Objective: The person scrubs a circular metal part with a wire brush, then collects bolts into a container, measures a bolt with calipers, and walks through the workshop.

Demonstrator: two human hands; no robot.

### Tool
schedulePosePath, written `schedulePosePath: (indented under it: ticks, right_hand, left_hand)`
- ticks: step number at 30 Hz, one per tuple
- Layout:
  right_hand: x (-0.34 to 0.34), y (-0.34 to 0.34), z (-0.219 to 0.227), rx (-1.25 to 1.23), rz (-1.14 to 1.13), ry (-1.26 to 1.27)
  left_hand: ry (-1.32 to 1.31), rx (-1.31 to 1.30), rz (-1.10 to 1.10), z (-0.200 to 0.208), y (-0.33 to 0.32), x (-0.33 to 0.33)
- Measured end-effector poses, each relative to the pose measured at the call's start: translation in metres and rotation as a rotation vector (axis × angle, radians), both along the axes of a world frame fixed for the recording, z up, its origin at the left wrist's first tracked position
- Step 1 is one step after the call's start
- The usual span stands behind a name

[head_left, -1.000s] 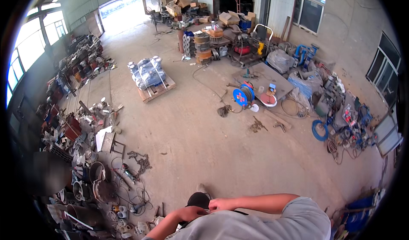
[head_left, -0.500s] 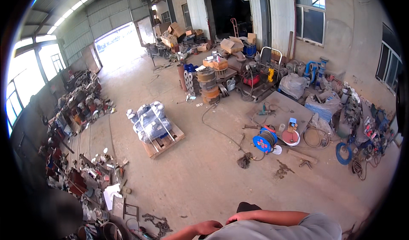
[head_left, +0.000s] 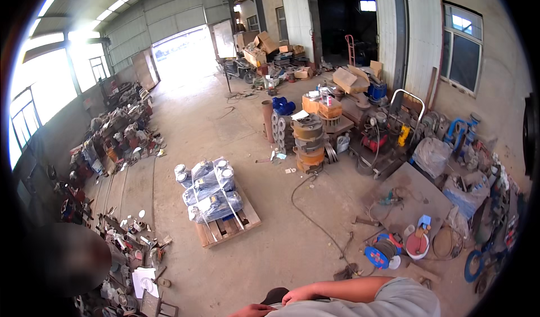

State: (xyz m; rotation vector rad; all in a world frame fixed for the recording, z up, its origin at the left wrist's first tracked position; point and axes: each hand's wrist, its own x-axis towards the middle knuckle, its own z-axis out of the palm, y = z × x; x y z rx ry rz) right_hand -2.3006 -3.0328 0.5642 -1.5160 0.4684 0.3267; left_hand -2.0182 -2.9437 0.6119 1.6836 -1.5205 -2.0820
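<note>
My right hand (head_left: pixel 298 295) rests low in front of my grey shirt (head_left: pixel 360 306), its forearm coming in from the right. Close to it, at the bottom edge, is my left hand (head_left: pixel 251 311), only partly in the picture. The fingers of both are mostly hidden against my body, and no object shows in either hand. Between them a dark, rounded shape (head_left: pixel 275 295) shows just beyond the shirt, perhaps a shoe. Ahead on the floor stands a wooden pallet (head_left: pixel 251 218) bearing several plastic-wrapped blue machine parts (head_left: pixel 211 192), strapped down with white bands.
A blue cable reel (head_left: pixel 382 252) and a white bucket (head_left: pixel 417 245) stand at right, with a hose (head_left: pixel 306 211) trailing across the concrete. Stacked round metal parts (head_left: pixel 309 145) rise beyond. Scrap and a white sheet (head_left: pixel 145 283) line the left side. A bright doorway (head_left: pixel 185 55) lies far off.
The view has shifted, so the pallet, reel and far doorway now sit lower and further right. My hands remain near my waist, lower in the picture; the loaded pallet has not moved on the floor.
</note>
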Motion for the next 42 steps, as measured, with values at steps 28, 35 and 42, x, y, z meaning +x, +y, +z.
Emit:
schedulePosePath:
  ticks: [28, 35, 42]
  right_hand:
    - [0.124, -1.116, -0.021, -0.194, 0.019, 0.019]
    - [0.178, -1.372, 0.029, -0.107, 0.252, -0.085]
    - [0.173, -1.662, -0.041, 0.244, -0.310, 0.249]
  left_hand:
    - [0.027, -0.007, 0.042, -0.064, -1.077, 0.098]
    - [0.017, 0.078, 0.450, -0.015, -1.256, 0.126]
    - [0.128, -0.050, 1.127, -0.050, -1.475, 0.185]
